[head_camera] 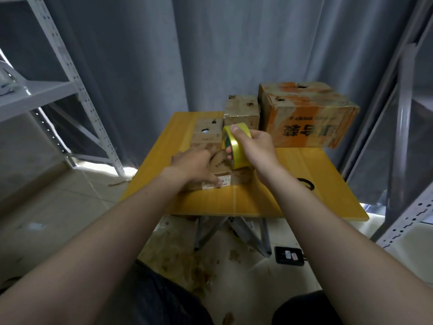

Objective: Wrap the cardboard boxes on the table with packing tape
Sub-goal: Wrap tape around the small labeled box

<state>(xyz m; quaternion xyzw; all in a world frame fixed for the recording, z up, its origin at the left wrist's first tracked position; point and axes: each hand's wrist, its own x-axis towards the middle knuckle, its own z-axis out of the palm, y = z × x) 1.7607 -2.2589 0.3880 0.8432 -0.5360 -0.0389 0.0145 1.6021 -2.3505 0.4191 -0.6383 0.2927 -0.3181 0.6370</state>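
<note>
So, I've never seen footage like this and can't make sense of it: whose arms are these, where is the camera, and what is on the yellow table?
There is no machine here. The two bare arms belong to a person, and the single picture comes from a wide-angle camera worn on their head, looking forward and down. That is why the arms reach in from the bottom edge.

The left hand lies flat on a low cardboard box on the yellow table. The right hand grips a roll of yellow tape just above that box.

Behind them stand three more boxes: a small box, a middle box and a big orange-printed box at the far right. A grey curtain hangs behind, and metal shelves stand at the left.
</note>
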